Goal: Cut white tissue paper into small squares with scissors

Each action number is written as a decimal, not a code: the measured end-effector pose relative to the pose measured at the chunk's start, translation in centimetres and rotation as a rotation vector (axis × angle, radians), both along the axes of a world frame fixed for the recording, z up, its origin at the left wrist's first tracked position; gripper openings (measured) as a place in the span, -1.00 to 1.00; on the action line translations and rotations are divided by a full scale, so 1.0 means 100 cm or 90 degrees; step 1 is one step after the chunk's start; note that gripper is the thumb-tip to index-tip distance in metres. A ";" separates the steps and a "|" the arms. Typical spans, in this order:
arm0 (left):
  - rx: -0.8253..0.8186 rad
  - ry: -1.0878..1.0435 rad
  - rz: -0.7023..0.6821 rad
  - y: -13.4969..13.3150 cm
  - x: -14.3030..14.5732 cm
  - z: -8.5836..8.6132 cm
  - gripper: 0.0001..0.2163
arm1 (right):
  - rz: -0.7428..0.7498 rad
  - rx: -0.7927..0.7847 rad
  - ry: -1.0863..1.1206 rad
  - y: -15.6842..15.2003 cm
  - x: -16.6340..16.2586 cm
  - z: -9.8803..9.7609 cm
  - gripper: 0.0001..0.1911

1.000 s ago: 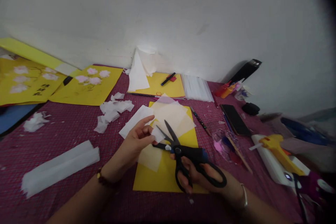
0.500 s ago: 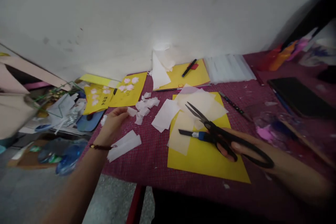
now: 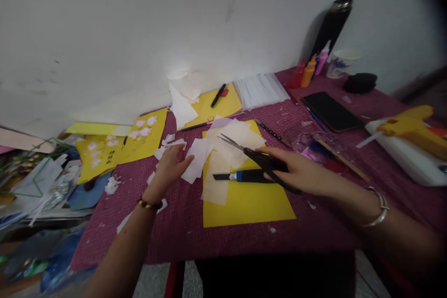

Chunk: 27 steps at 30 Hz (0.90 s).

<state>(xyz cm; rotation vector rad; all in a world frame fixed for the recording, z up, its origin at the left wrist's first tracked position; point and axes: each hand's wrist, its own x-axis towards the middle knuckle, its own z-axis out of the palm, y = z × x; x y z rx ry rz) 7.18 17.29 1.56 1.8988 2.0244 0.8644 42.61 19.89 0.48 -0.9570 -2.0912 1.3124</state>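
Observation:
My left hand (image 3: 169,167) hovers at the white paper scraps (image 3: 171,142), thumb and fingers apart, with nothing seen in it. Beside it lie overlapping white paper pieces (image 3: 195,158). My right hand (image 3: 296,170) grips black scissors (image 3: 260,159), their blades slightly parted and pointing left over the sheets. Under them a utility knife (image 3: 251,176) with a blue and black handle lies on a yellow sheet (image 3: 247,209). Thin pale paper (image 3: 237,139) covers the upper part of that sheet.
Yellow cards with pink flowers (image 3: 141,132) lie at the left. At the back are a black pen (image 3: 218,95) and white sticks (image 3: 261,91). On the right are a phone (image 3: 331,111), paint bottles (image 3: 308,72), a cup (image 3: 342,63) and a yellow glue gun (image 3: 408,123).
My left hand has let go of a small white scrap and moved right over the scraps, its fingers opening. The scissors stay in my right hand. The view has turned right.

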 end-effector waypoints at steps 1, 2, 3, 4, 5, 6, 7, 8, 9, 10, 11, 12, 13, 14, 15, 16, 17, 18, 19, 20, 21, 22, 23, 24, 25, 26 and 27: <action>-0.030 0.012 -0.020 0.006 -0.002 -0.001 -0.81 | -0.001 0.025 -0.017 0.001 0.001 0.001 -0.43; -0.060 0.004 -0.039 0.011 -0.004 0.000 -0.84 | 0.002 0.041 -0.030 0.001 0.002 0.002 -0.45; -0.085 -0.024 -0.048 0.014 -0.006 0.002 -0.82 | 0.006 0.050 -0.041 0.002 0.003 0.003 -0.46; -0.105 -0.072 -0.046 0.014 -0.006 0.005 -0.79 | 0.009 0.058 -0.055 0.004 0.004 0.005 -0.46; -0.115 -0.140 -0.032 0.013 -0.006 0.010 -0.78 | 0.008 0.069 -0.073 0.006 0.004 0.006 -0.47; -0.116 -0.223 -0.011 0.010 -0.006 0.015 -0.80 | 0.003 0.088 -0.097 0.009 0.004 0.007 -0.47; -0.112 -0.316 0.005 0.007 -0.005 0.020 -0.82 | -0.005 0.118 -0.125 0.012 0.003 0.008 -0.48; -0.101 -0.413 0.012 0.003 -0.005 0.025 -0.83 | -0.014 0.155 -0.157 0.016 0.002 0.008 -0.49; -0.089 -0.507 0.009 -0.001 -0.004 0.030 -0.83 | -0.025 0.197 -0.189 0.021 0.000 0.007 -0.49; -0.077 -0.594 0.000 -0.005 -0.002 0.032 -0.81 | -0.037 0.237 -0.219 0.025 -0.003 0.006 -0.49; -0.067 -0.668 -0.011 -0.008 -0.001 0.034 -0.80 | -0.046 0.269 -0.246 0.030 -0.007 0.003 -0.49; -0.060 -0.727 -0.018 -0.010 0.002 0.035 -0.78 | -0.051 0.292 -0.272 0.035 -0.011 0.001 -0.49; -0.055 -0.772 -0.020 -0.012 0.005 0.034 -0.77 | -0.054 0.309 -0.299 0.039 -0.015 -0.002 -0.50; -0.053 -0.803 -0.021 -0.013 0.008 0.033 -0.76 | -0.056 0.322 -0.325 0.042 -0.020 -0.005 -0.49; -0.055 -0.823 -0.023 -0.013 0.013 0.031 -0.77 | -0.059 0.335 -0.348 0.044 -0.024 -0.007 -0.49; -0.060 -0.831 -0.030 -0.012 0.018 0.029 -0.78 | -0.063 0.349 -0.368 0.046 -0.027 -0.010 -0.49; -0.072 -0.832 -0.043 -0.011 0.024 0.027 -0.78 | -0.066 0.362 -0.383 0.047 -0.029 -0.012 -0.49; -0.091 -0.827 -0.058 -0.010 0.030 0.025 -0.76 | -0.066 0.371 -0.391 0.048 -0.030 -0.013 -0.50; -0.113 -0.819 -0.074 -0.009 0.037 0.024 -0.75 | -0.067 0.379 -0.393 0.048 -0.030 -0.014 -0.50; -0.133 -0.812 -0.088 -0.008 0.045 0.023 -0.75 | -0.074 0.386 -0.388 0.048 -0.029 -0.014 -0.52; -0.150 -0.811 -0.099 -0.007 0.053 0.022 -0.74 | -0.089 0.393 -0.375 0.047 -0.028 -0.013 -0.55; -0.166 -0.815 -0.109 -0.007 0.061 0.022 -0.74 | -0.105 0.399 -0.345 0.045 -0.027 -0.011 -0.58; -0.182 -0.824 -0.118 -0.007 0.070 0.022 -0.74 | -0.119 0.399 -0.297 0.043 -0.027 -0.009 -0.61; -0.199 -0.836 -0.128 -0.007 0.078 0.022 -0.73 | -0.121 0.383 -0.228 0.041 -0.027 -0.006 -0.65; -0.215 -0.850 -0.139 -0.007 0.085 0.021 -0.73 | -0.106 0.345 -0.140 0.038 -0.029 -0.004 -0.67; -0.232 -0.860 -0.151 -0.008 0.092 0.020 -0.73 | -0.072 0.277 -0.049 0.035 -0.031 -0.002 -0.68; -0.247 -0.862 -0.164 -0.008 0.097 0.017 -0.74 | -0.032 0.180 0.033 0.031 -0.035 -0.001 -0.68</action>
